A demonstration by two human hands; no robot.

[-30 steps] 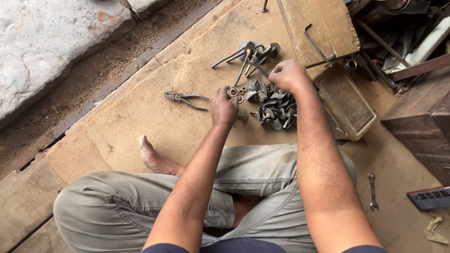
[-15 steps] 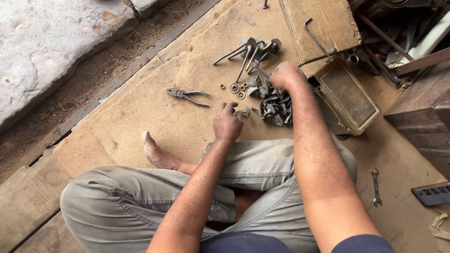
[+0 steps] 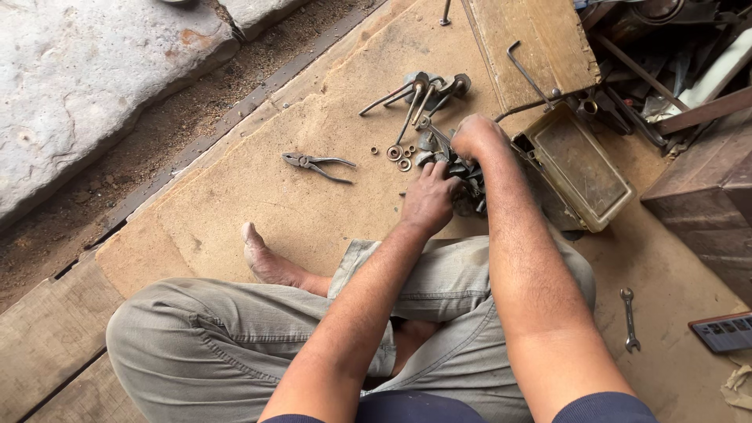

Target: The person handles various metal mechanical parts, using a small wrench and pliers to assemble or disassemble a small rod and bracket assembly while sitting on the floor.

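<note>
Since the earlier frame the left hand (image 3: 429, 197) has been drawn across to the right, away from the washers, and is now laid against the heap of small metal parts (image 3: 462, 184), touching its left side. The right hand (image 3: 475, 135) has been kept at the far side of the same heap, knuckles up and fingers curled down into the parts. Whether anything is gripped in either hand cannot be told, as the fingertips are hidden among the metal; the left hand's fingers are held together and bent.

The heap is set on the brown board floor (image 3: 235, 211), just beyond the person's crossed legs and close against the left wall of an open metal tray (image 3: 583, 168). A few loose washers (image 3: 399, 155) are seen just left of the heap, and a bundle of long bolts (image 3: 419, 98) is spread just past it, toward the far edge of the board. A pair of pliers (image 3: 317, 164) is left well apart to the left, with its handles spread. A wooden plank (image 3: 533, 47) with a bent metal rod (image 3: 526, 74) on it is placed beyond the tray. A small spanner (image 3: 628, 317) is laid near the right knee, toward the right edge, with a dark ribbed case (image 3: 722, 331) just right of it. A bare foot (image 3: 262, 258) is rested on the board left of the hands.
</note>
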